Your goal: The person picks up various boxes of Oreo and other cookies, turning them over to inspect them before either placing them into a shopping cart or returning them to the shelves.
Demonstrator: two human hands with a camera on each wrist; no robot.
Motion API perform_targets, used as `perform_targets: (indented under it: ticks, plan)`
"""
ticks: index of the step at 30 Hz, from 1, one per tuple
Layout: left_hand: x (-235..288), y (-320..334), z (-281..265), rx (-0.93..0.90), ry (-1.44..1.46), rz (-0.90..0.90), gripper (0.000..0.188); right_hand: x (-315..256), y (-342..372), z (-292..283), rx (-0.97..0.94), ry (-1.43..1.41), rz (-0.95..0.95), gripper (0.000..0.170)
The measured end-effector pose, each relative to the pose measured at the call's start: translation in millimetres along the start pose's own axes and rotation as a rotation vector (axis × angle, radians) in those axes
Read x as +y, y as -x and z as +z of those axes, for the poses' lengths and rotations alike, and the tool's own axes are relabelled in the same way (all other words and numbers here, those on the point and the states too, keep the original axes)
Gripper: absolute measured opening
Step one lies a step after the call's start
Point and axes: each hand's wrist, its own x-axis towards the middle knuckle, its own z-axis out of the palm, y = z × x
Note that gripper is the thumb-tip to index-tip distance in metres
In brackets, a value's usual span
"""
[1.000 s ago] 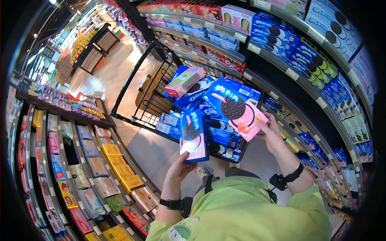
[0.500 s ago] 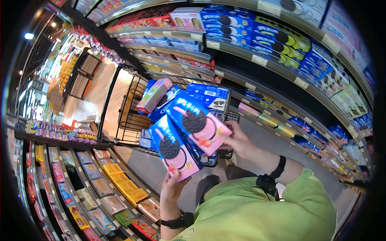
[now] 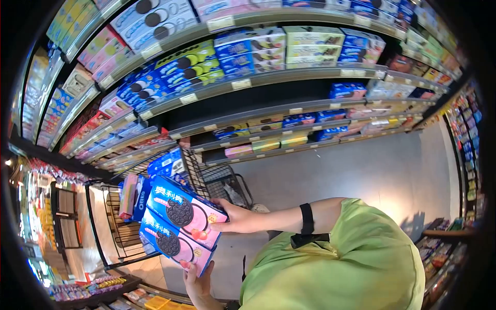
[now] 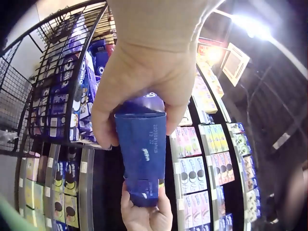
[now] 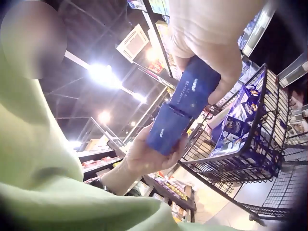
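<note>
Two blue-and-pink cookie boxes, each printed with a dark sandwich cookie and a strawberry, are held side by side in the head view. My right hand (image 3: pixel 235 217) grips the pink end of the upper cookie box (image 3: pixel 181 211), thumb on its front. Below it, my left hand (image 3: pixel 199 283) pinches the lower cookie box (image 3: pixel 168 244) near its strawberry corner. The long edges of both boxes meet. In the left wrist view, the fingers of my left hand (image 4: pixel 149 72) straddle a blue box end (image 4: pixel 142 144). The right wrist view shows both blue ends in line.
Behind the boxes stands a black wire shopping cart (image 3: pixel 111 222) carrying more cookie packs, among them a pink-and-green box (image 3: pixel 127 195). Curved store shelves (image 3: pixel 258 77) stocked with cookie boxes run along the far side. Grey floor (image 3: pixel 320 175) stretches to the right.
The two boxes, apart a second ago, have come together edge to edge. The head view has swung right, so the cart and boxes now sit further left and the shelves fill the top.
</note>
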Motion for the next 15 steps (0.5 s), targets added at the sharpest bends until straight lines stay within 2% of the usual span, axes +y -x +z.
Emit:
perform_targets:
  ticks: [1,3,9,11,15]
  plan:
    - [-7.4,10.5,1.5,-0.02,-0.01,0.004,0.069,-5.4,17.5,-1.8,0.017,0.006,0.002,0.089]
    - [-24.4,32.7,3.8,-0.047,-0.016,-0.009,0.07,-19.0,55.5,-6.0,-0.031,-0.183,0.256,0.092]
    - [-86.8,91.5,10.9,-0.07,-0.065,-0.065,0.066,-3.3,164.1,-14.7,0.076,-0.167,0.334,0.09]
    - [-109.3,99.5,9.4,-0.118,-0.055,-0.148,0.059,-6.8,197.2,-20.9,0.149,-0.144,0.382,0.089]
    - [-128.6,127.8,57.1,-0.131,-0.134,-0.169,0.047,-19.5,256.0,-44.8,0.231,-0.137,0.43,0.092]
